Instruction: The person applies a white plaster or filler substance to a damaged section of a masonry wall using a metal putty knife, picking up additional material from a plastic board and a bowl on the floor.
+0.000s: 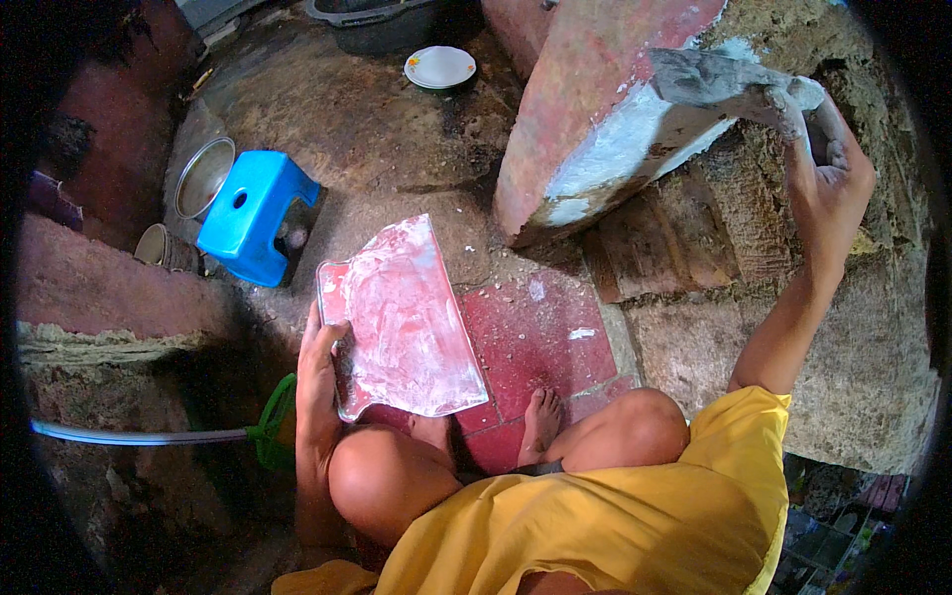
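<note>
My left hand (319, 372) grips the edge of a flat reddish board (397, 322) smeared with white paste, level above my feet. Raised at the upper right, my right hand (833, 164) pinches a putty knife (699, 81) with a wide grey blade; its fingers are dusted with paste. The blade lies against the edge of a low reddish wall (585, 74). A wet white coat of paste (605, 149) covers part of that edge, and rough brown masonry (694, 223) shows below it.
To the left, a blue plastic stool (233, 223) stands beside a round metal basin (208, 178). A white plate (440, 66) and a dark tub (382, 28) are at the back. A green net (276, 426) on a pale pole is near my left arm. Crumbs dot the red floor tiles (531, 332).
</note>
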Available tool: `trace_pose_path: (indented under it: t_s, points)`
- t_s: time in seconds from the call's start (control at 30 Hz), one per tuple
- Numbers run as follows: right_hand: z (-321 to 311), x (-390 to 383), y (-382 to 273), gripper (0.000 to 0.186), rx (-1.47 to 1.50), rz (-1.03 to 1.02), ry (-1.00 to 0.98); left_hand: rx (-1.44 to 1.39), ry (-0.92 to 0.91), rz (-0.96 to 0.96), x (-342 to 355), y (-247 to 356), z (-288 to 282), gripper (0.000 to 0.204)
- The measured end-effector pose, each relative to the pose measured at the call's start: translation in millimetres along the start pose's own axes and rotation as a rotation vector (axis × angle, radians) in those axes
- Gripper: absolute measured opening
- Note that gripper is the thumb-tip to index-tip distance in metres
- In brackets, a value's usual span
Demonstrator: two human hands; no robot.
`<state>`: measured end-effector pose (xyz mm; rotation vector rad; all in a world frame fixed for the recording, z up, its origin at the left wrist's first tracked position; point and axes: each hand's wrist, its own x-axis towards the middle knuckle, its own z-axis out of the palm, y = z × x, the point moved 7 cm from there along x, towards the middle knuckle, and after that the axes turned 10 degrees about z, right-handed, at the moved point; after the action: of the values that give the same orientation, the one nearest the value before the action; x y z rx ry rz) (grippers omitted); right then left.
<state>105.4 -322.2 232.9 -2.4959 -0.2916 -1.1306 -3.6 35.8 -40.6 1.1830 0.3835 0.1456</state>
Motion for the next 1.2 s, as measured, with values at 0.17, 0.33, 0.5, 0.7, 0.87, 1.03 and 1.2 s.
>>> trace_pose_path:
  t_s: [0.17,0.33,0.5,0.7,0.87,1.03,1.2]
  points:
    - [11.5,-3.1,-11.1,0.03,0.041,-0.022,-0.009,-0.017,0.006,-0.032,0.1,-2.8,-2.7,0.053]
    - [-0.1,-0.8,0.7,0.03,0.004,-0.006,0.067,-0.035,0.006,-0.014,-0.2,-2.9,-1.9,0.052]
    - [10.9,-3.2,-3.0,0.031,0.045,-0.021,0.008,-0.001,-0.006,0.006,1.0,-3.0,-3.9,0.052]
    - [3.7,-4.8,-11.4,0.03,0.044,-0.037,0.044,0.002,-0.01,-0.01,-0.2,-1.1,-0.1,0.052]
    - [12.1,-6.1,-10.6,0.03,-0.029,-0.113,0.03,-0.003,-0.004,-0.002,1.5,-2.9,-2.8,0.051]
    - [6.1,-5.1,-8.8,0.029,0.125,0.013,0.067,-0.006,-0.004,-0.013,3.4,-5.4,-4.7,0.051]
    - [14.4,-9.6,-7.2,0.028,0.124,-0.04,-0.006,-0.015,0.015,-0.04,3.2,-6.3,-2.1,0.051]
